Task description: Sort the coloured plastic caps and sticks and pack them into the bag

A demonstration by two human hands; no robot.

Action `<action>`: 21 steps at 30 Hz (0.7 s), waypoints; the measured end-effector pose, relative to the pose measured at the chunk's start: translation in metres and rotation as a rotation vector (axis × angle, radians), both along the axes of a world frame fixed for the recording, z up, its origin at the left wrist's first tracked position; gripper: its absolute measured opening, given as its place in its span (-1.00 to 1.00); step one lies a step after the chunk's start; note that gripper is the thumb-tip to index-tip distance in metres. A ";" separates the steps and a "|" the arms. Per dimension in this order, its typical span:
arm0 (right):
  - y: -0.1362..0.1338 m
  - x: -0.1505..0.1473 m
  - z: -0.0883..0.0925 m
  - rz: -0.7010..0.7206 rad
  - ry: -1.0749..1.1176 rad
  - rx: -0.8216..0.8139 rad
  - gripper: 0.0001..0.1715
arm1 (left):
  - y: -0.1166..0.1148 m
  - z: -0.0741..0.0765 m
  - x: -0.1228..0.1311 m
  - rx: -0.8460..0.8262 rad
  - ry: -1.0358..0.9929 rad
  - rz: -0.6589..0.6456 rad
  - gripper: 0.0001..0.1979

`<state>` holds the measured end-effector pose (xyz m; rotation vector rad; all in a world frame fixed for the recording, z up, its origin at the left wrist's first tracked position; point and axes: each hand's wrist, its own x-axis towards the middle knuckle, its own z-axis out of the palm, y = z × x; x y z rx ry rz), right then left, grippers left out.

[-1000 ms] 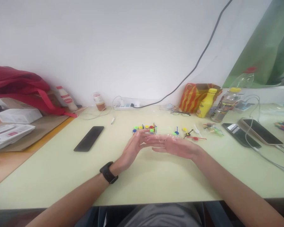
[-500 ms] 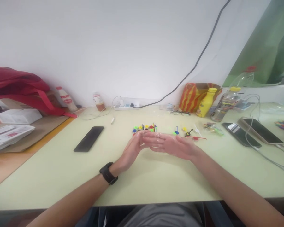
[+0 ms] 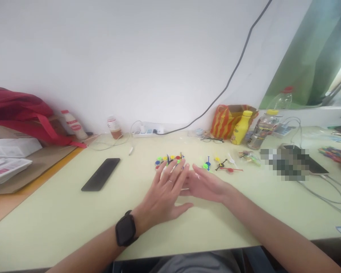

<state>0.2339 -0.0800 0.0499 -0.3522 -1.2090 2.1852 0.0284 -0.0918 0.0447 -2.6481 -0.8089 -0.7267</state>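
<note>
My left hand [image 3: 162, 199], with a ring and a black watch [image 3: 125, 228] on the wrist, is held palm down over the tabletop. Its fingers are stretched out and its thumb points right. Behind it, my right hand [image 3: 209, 185] is turned sideways with the thumb raised; the left fingers hide most of its fingers. The hands overlap and seem to touch. Small shiny spots show at the right palm, too small to name. Just beyond the fingertips lie several small coloured round pieces [image 3: 177, 157]. Coloured spinner-like arrows [image 3: 221, 164] lie to the right of them.
A black phone [image 3: 101, 174] lies left on the pale table [image 3: 74, 227]. Along the wall stand a drink bottle [image 3: 114, 128], a power strip [image 3: 147, 131], a striped bag [image 3: 221, 123], a yellow bottle [image 3: 241, 129] and a clear bottle [image 3: 261, 131]. Another phone [image 3: 315, 163] with cables lies right.
My left hand has turned from edge-on to palm down and come nearer, now overlapping the right hand. My right hand's thumb has lifted away from its fingers. The view has shifted slightly.
</note>
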 end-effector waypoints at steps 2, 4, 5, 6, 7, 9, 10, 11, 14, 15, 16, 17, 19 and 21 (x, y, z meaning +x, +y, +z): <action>0.005 -0.003 0.006 0.006 -0.011 -0.037 -0.30 | 0.010 0.006 0.004 -0.003 0.043 0.026 -0.08; 0.012 -0.004 0.017 -0.005 -0.038 -0.054 -0.36 | 0.023 0.013 0.006 -0.020 0.064 0.036 -0.16; 0.017 -0.003 0.023 -0.018 -0.054 -0.048 -0.42 | 0.030 0.017 0.006 -0.030 0.064 0.042 -0.18; 0.022 -0.001 0.029 -0.034 -0.072 -0.028 -0.50 | 0.037 0.020 0.005 -0.045 0.061 0.049 -0.19; 0.027 0.003 0.035 -0.054 -0.093 0.005 -0.57 | 0.043 0.022 0.004 -0.058 0.053 0.058 -0.19; 0.035 0.016 0.047 -0.105 -0.155 0.108 -0.66 | 0.052 0.024 0.000 -0.075 0.023 0.094 -0.16; 0.039 0.025 0.052 -0.142 -0.201 0.172 -0.65 | 0.055 0.023 -0.003 -0.087 0.003 0.113 -0.15; 0.042 0.035 0.055 -0.185 -0.253 0.236 -0.61 | 0.058 0.022 -0.006 -0.109 -0.020 0.130 -0.14; 0.055 0.070 0.056 -0.413 -0.409 0.431 -0.50 | 0.063 0.017 -0.018 -0.276 -0.106 0.115 -0.12; 0.061 0.080 0.052 -0.540 -0.467 0.495 -0.50 | 0.065 0.016 -0.022 -0.370 -0.134 0.067 -0.11; 0.067 0.088 0.046 -0.658 -0.561 0.559 -0.52 | 0.066 0.015 -0.025 -0.475 -0.158 -0.001 -0.12; 0.073 0.093 0.037 -0.735 -0.696 0.620 -0.56 | 0.067 0.015 -0.028 -0.579 -0.177 -0.078 -0.13; 0.086 0.097 0.017 -0.785 -0.999 0.736 -0.69 | 0.069 0.015 -0.031 -0.744 -0.210 -0.203 -0.17; 0.095 0.093 -0.004 -0.755 -1.208 0.813 -0.79 | 0.070 0.016 -0.032 -0.838 -0.240 -0.244 -0.19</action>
